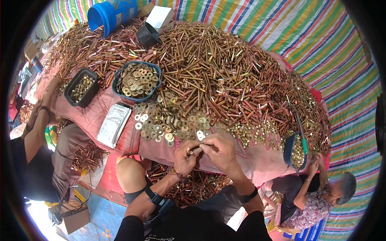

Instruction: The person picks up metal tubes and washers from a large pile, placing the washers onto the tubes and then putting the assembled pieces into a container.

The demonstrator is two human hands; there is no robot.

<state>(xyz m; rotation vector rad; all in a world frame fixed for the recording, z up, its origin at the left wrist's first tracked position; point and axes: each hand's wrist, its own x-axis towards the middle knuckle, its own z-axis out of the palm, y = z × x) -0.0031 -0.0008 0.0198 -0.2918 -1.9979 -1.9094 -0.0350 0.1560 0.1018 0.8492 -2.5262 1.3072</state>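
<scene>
In front of me, at the near edge of the heap, my left hand (pixel 185 157) is closed around a brassy bolt (pixel 191 152), only its end showing between the fingers. Close against it, my right hand (pixel 220 152) has thumb and fingertips pinched together; whatever they hold is hidden. A shiny flat washer (pixel 200 135) shows just beyond the right fingertips. Loose washers (pixel 173 120) lie spread past my hands, and small brass nuts (pixel 257 134) are scattered to their right. Behind these rises a big pile of long brassy bolts (pixel 225 72).
A blue basket (pixel 115 89) full of washers, a black tub (pixel 94 94) of nuts and a silver packet (pixel 114 124) stand left. Another nut tub (pixel 287 150) with a green-handled tool (pixel 304 145) is right. A blue bucket (pixel 96 18) lies at the back. Co-workers sit on both sides.
</scene>
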